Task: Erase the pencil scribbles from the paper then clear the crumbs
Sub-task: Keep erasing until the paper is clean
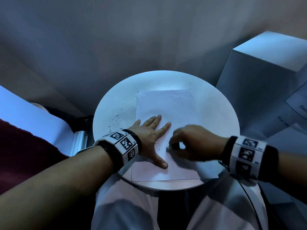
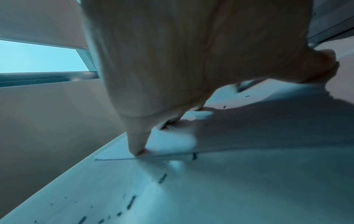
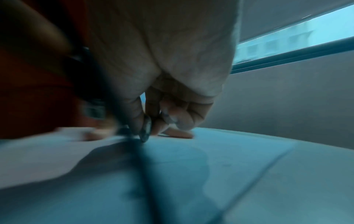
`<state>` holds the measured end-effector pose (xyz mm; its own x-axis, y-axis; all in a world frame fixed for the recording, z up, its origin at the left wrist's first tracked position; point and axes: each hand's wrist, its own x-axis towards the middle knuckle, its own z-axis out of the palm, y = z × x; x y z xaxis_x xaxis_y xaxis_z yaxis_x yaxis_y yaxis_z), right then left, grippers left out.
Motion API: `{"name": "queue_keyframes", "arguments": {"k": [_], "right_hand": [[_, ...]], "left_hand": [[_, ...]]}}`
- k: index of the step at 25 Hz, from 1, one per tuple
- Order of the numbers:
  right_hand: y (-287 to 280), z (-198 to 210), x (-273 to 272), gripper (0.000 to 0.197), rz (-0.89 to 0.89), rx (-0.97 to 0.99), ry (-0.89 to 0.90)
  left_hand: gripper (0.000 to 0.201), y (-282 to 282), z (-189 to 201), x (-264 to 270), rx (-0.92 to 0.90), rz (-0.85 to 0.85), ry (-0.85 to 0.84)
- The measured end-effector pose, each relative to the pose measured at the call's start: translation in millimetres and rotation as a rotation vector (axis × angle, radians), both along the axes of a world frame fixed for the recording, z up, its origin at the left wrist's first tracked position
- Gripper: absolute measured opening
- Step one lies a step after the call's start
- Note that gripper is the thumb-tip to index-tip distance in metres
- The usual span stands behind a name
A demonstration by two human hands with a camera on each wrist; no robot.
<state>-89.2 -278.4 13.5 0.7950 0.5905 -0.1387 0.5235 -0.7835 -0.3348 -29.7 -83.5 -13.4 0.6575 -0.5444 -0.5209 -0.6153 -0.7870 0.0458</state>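
Observation:
A white sheet of paper [image 1: 166,103] lies on a round white table [image 1: 221,113]. My left hand [image 1: 152,130] lies flat on the sheet's lower left part, fingers spread and straight; its fingertips [image 2: 137,151] press near the paper's edge. My right hand [image 1: 191,143], blurred, hovers low just right of the left thumb and pinches a small eraser [image 3: 145,131] whose tip touches the paper. Dark eraser crumbs [image 1: 116,118] are scattered on the table left of the sheet, with a few crumbs [image 1: 159,147] on the paper. I see no clear scribbles; the hands hide part of the sheet.
A large white box [image 1: 259,80] stands close to the table's right side. A dark red cloth [image 1: 25,146] lies at the left. My lap in light trousers [image 1: 129,205] sits under the table's near edge. Long crumbs [image 2: 162,178] lie near the left hand.

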Motion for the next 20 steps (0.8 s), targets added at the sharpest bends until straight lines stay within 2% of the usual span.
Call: {"name": "queue_keyframes", "arguments": {"k": [2,6,7,10,11,15,16,18,20], "right_hand": [[2.7,1.3,-9.5,0.029,0.067,-0.037,0.066],[-19.6,3.4,37.8,0.030,-0.220,-0.051,-0.087],[-19.7,0.9,34.4,0.029,-0.208,-0.050,-0.105],[0.8,1.3,-12.8,0.028,0.081,-0.076,0.007],[2.8,2.5,-19.6,0.029,0.124,-0.079,0.049],[-12.6,8.3,24.9,0.031,-0.117,-0.136,-0.089],[-14.1,5.5,23.2,0.031,-0.106,-0.136,-0.126],[-4.1,6.2,-2.9,0.030,0.077,-0.124,-0.112],[1.1,6.4,-27.1,0.032,0.183,-0.120,-0.009]], "left_hand": [[0.142,-0.7,0.9,0.4,0.007,-0.001,0.010],[0.143,-1.7,2.7,0.9,0.023,0.012,0.019],[0.143,-1.5,2.9,0.7,0.027,0.011,0.020],[0.143,-1.2,2.1,0.4,0.029,0.007,0.017],[0.143,-1.3,1.8,0.5,0.030,0.006,0.016],[0.144,-2.0,1.9,1.5,0.017,0.018,0.016],[0.144,-1.9,1.1,1.0,0.016,0.020,0.013],[0.145,-1.5,-0.2,0.3,0.024,0.014,0.006],[0.146,-1.8,-0.2,0.5,0.034,0.008,0.007]]}}
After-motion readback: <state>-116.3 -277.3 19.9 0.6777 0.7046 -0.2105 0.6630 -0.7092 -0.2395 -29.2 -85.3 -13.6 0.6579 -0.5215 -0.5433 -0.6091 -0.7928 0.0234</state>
